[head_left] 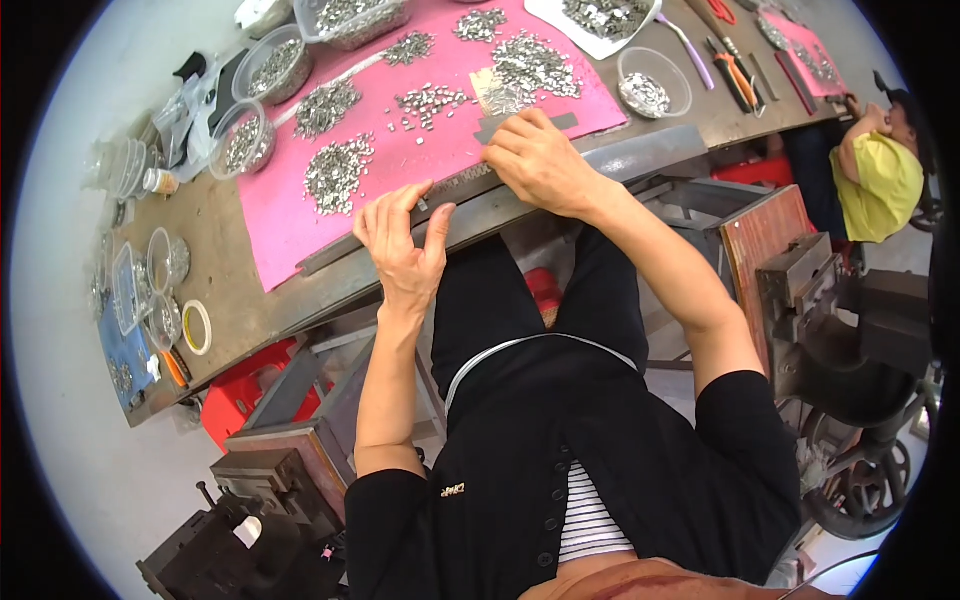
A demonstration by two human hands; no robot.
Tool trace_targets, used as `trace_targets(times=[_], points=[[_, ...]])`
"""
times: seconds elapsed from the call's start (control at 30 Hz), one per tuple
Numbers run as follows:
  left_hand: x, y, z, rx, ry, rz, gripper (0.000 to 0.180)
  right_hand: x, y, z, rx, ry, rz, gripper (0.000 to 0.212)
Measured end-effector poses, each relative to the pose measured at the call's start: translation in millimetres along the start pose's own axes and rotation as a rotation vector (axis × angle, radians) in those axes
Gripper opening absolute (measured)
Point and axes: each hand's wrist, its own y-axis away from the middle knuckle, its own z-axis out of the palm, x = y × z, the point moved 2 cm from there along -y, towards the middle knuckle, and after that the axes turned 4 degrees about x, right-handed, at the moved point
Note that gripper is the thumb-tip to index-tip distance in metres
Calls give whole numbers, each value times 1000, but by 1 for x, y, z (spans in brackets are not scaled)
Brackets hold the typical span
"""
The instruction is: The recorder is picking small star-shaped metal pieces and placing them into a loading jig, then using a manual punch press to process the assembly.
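A long dark metal bar (325,253) lies along the near edge of a pink sheet (275,225) on the workbench. My left hand (400,245) grips the bar toward its left end, fingers bent over it and thumb apart on the near side. By that thumb is a small silvery metal piece (422,205). Farther right, my right hand (535,165) is closed over the bar, its fingertips pressed together; what they hold is hidden. Small metal pieces sit in a row on the bar (466,184) between my hands. A flat grey metal strip (562,122) shows beyond my right hand.
Heaps of small metal pieces (338,175) cover the sheet. Clear tubs (243,140) stand at left, another tub (655,85) at right beside pliers (735,75). A tape roll (197,328) lies near the left edge. A person in yellow (880,175) works at far right.
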Motion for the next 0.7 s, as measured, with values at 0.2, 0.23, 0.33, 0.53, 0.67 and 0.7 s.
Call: trace_targets(times=[0.2,0.23,0.33,0.53,0.67,0.7], points=[[9,-17,11,-93,41,9,38,48,-23,-38,237,24,53,17],[12,-23,17,-94,48,14,38,70,-22,-45,368,87,121,19],[19,-43,43,-183,13,119,48,98,-14,-64,426,405,372,23],[17,-78,110,-402,-127,272,51,65,28,-14,-16,179,385,40],[27,-69,116,-526,-92,269,50,51,48,-22,-113,172,347,37],[29,-65,114,-556,-65,271,50,50,52,-27,-113,173,351,37]])
